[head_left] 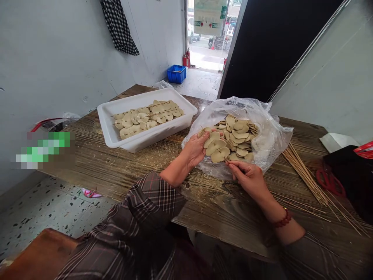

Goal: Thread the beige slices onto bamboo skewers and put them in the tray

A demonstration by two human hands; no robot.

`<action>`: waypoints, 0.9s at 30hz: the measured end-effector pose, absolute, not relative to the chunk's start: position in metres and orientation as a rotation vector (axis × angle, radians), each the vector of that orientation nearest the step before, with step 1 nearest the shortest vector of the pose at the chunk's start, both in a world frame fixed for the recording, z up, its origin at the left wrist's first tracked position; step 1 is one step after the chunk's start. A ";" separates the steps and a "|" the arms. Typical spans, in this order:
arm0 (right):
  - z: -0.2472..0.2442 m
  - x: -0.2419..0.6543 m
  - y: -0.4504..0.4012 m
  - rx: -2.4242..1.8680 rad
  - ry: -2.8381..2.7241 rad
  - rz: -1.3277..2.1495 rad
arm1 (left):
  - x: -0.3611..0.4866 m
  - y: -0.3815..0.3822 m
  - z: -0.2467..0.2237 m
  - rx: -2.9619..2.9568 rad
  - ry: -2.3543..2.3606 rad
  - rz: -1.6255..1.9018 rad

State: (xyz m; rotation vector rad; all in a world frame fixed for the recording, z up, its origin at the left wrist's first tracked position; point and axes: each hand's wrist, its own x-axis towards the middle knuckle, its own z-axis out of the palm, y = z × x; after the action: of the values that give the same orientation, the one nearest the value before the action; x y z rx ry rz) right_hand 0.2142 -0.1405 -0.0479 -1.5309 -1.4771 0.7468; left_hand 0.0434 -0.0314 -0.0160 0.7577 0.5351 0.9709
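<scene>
Between my hands is a skewer of flat, beige, oval slices (pixel 216 146), several of them threaded in an overlapping row. My left hand (pixel 196 149) supports the row, its fingers curled behind the slices. With thumb and fingers pinched, my right hand (pixel 247 175) grips the stick's near end by the lowest slice. Just behind is a clear plastic bag (pixel 268 136), spread wide around a heap of loose slices (pixel 240 134). To the left, a white plastic tub (pixel 151 142) holds filled skewers (pixel 142 118) laid side by side.
Bare bamboo skewers (pixel 305 175) lie fanned on the wooden table (pixel 140 175) at right, beside red-handled scissors (pixel 330 182) and a black item (pixel 352 175). A wooden seat (pixel 43 252) stands at lower left. Beyond the table, a blue crate (pixel 176 74) sits near the doorway.
</scene>
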 end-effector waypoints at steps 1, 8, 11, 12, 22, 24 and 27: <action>-0.048 0.214 -0.141 -1.530 -1.472 0.749 | 0.044 -0.032 -0.016 0.755 0.530 0.967; -0.046 0.213 -0.140 -1.526 -1.467 0.751 | 0.046 -0.033 -0.017 0.763 0.544 0.962; -0.043 0.212 -0.140 -1.530 -1.479 0.729 | 0.045 -0.033 -0.016 0.754 0.559 0.958; -0.043 0.212 -0.140 -1.527 -1.479 0.727 | 0.045 -0.032 -0.016 0.744 0.555 0.960; -0.039 0.213 -0.140 -1.487 -1.440 0.707 | 0.047 -0.035 -0.022 0.684 0.505 0.854; -0.038 0.212 -0.140 -1.488 -1.445 0.720 | 0.048 -0.037 -0.024 0.707 0.519 0.845; -0.039 0.212 -0.140 -1.488 -1.465 0.725 | 0.049 -0.041 -0.025 0.712 0.539 0.876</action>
State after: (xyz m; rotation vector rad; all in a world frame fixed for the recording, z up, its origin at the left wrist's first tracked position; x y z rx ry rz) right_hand 0.2123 -0.1398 -0.0395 -1.4885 -1.4649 0.7249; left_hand 0.0494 -0.0405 -0.0250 0.7117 0.5390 0.8758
